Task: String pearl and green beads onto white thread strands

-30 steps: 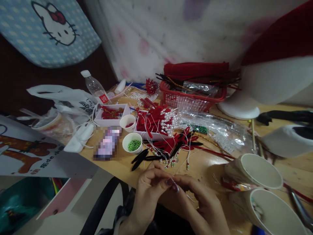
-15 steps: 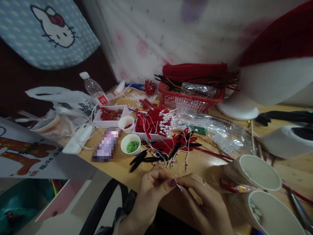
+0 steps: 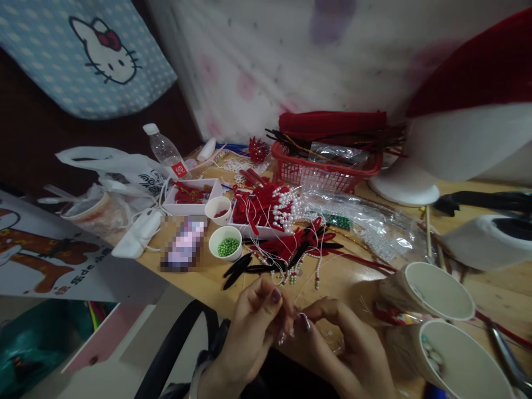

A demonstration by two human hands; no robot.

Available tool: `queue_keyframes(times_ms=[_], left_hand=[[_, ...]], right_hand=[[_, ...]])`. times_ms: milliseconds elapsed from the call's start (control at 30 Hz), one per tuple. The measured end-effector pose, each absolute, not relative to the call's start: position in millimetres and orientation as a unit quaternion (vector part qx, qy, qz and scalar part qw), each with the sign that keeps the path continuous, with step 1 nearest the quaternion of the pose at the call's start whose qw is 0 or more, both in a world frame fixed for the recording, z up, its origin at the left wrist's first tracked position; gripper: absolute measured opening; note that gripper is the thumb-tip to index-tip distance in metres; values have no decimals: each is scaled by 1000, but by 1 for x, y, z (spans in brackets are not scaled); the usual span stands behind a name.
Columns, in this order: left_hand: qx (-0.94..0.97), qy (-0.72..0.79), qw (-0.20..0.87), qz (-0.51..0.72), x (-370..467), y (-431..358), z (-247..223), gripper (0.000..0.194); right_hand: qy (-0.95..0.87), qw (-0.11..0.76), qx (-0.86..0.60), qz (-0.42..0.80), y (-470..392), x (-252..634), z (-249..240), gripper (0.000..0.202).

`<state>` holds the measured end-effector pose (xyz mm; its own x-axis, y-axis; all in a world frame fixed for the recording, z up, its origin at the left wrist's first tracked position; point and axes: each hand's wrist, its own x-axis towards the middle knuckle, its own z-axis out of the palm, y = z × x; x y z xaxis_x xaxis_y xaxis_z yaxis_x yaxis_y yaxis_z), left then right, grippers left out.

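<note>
At the table's front edge, my left hand is closed, thumb pressed on the curled fingers. My right hand is beside it, thumb and index finger pinched together. A thin pale thread runs up from between the fingertips; which hand grips it is hard to tell. Just beyond lie black and red fuzzy pieces with strings of white, red and green beads. A paper cup of green beads stands to the left, near a box of red pieces with white bead ends.
Two large paper cups stand at the right. Behind are a red basket and clear plastic bags. A phone, white power strip and bottle are at the left.
My hands have moved slightly apart at the fingertips. My left thumb has lifted and shifted left, and more of the left fingertips shows. The view has shifted slightly.
</note>
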<state>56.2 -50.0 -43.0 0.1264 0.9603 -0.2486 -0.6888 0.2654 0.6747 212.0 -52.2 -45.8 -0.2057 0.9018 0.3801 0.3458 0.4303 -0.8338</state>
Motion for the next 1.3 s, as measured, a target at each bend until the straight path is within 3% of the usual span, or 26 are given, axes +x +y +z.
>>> queue_keyframes(times_ms=[233,467,767,933,1067,1200,1300], left_hand=[[198,275,682,649,35,-49,-22,28],[296,393,404,772,10,-51,-11,24],[356,460,161,797,-9,-46,-15,15],[353,505,210,759,-7,-49,-31,25],[306,506,301,749,2,-49,-37,33],[193,469,469,723,16,-46,-32,42],[27,436,640,632,26,-45,-27,31]], right_hand=[[-727,440,-482,216,-47,219,-59,6],[-673,478,-542,156,-46,217,-58,7],[-648,476,-583,117,-44,221,-58,6],[-660,478,-550,180,-49,213,-55,7],[-622,503,-515,308,-57,209,-39,7],[-552,603,-447,363,-57,206,-1,7],[-518,655,-383,395,-47,199,28,9]])
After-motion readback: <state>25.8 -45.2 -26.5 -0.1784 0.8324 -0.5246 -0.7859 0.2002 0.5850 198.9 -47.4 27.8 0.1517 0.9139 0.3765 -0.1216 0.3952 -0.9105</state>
